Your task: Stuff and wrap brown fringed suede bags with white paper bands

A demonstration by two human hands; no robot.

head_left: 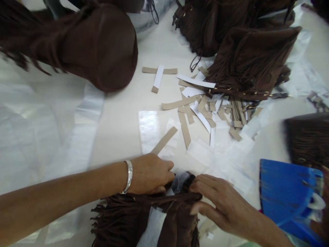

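Fringed bag [174, 219] lies on the desk [115, 137], just nearside of the strip pile [200, 119]. Right hand [218, 199] pinches its rim; left hand [151, 173] hides its grip. Handling the mouth seems underway; next calls for steadying the rim.

Dark brown fringed bag [176, 218], mouth open, low in view

A bag workshop: the white worktable [118, 133] carries a fringed brown bag [177, 223] at six o'clock, similar bags [252, 58] at two, a bucket bag [102, 48] at ten, clear plastic sleeves [46, 137] at nine.
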